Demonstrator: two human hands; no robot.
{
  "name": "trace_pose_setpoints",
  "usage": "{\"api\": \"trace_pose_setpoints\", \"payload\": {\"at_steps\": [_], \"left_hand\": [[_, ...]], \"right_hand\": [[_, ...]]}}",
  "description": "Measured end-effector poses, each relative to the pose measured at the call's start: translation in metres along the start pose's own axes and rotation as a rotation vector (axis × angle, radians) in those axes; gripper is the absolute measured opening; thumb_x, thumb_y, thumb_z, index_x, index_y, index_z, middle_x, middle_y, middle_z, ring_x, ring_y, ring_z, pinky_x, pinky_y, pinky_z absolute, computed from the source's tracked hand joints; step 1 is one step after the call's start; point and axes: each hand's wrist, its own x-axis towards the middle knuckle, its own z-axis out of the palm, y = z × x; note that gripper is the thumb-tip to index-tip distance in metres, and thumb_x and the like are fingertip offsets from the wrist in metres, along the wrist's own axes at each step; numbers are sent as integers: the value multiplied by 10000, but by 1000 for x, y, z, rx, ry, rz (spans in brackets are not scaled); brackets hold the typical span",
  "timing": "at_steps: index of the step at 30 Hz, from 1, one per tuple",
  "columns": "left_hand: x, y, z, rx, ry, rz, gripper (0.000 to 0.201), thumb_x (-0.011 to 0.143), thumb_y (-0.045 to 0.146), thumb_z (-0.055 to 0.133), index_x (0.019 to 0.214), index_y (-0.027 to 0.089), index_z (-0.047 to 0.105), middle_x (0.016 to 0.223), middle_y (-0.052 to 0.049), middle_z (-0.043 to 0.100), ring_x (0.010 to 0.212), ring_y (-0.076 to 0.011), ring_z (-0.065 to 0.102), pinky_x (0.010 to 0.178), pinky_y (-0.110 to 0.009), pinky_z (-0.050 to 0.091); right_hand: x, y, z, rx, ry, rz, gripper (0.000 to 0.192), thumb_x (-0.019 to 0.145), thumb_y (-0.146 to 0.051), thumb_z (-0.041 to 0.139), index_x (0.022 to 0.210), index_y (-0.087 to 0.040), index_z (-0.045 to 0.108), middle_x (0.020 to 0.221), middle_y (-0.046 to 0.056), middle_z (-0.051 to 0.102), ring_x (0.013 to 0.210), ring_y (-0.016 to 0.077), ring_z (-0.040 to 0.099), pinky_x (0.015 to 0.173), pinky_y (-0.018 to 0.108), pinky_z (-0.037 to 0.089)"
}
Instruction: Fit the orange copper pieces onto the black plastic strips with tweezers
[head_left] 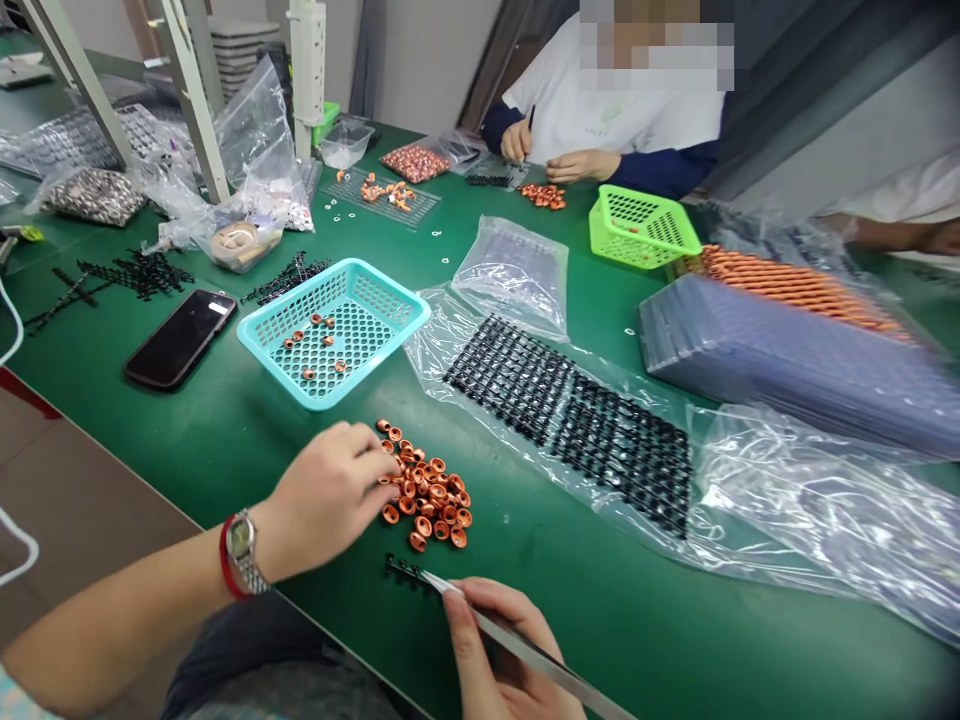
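Best keep the tweezers (551, 667) steady, pinched in the right hand (510, 650) at the black strip (405, 571) on the green table (615, 610), while the left hand (324, 495), its pinch unclear, works lightly among the copper-coloured cups (431, 492).

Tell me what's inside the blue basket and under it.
Inside the blue basket, several small copper-coloured cups lie scattered on its perforated floor. Green tabletop shows through the holes; whatever the solid lattice covers beneath can't be seen.
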Motion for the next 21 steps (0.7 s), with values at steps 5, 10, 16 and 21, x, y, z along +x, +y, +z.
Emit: {"api": "trace_pose_setpoints", "payload": {"at_steps": [5, 10, 16, 21], "left_hand": [[-19, 16, 17, -25, -204, -83, 113, 968, 130, 709, 869, 183, 705, 885, -41, 668, 848, -236, 634, 767, -347, 524], [-24, 20, 16, -116, -182, -113, 138, 943, 95, 725, 838, 184, 715, 857, -24, 722, 824, -202, 685, 757, -297, 531], [-42, 38, 21, -411, -217, -185, 123, 912, 64, 740, 920, 180, 782, 829, -20, 804, 725, -175, 730, 703, -244, 529], [-44, 37, 24, -427, -224, -235, 123, 912, 93, 698, 891, 193, 766, 792, -17, 782, 687, -171, 699, 677, -239, 518]], "right_hand": [[2, 4, 1, -93, -42, -84, 178, 939, -373, 763, 879, -208, 733, 787, 31, 739, 639, 159, 718, 567, 208, 579], [2, 11, -2, -111, -84, -108, 140, 960, -333, 744, 897, -209, 728, 795, 14, 735, 639, 140, 720, 586, 191, 575], [2, 13, -4, -66, -115, -26, 146, 946, -338, 761, 898, -200, 758, 837, 42, 761, 716, 165, 744, 624, 211, 601], [6, 10, -7, 47, -157, 43, 140, 925, -333, 784, 868, -205, 785, 880, 65, 796, 824, 207, 782, 736, 273, 651]]}}
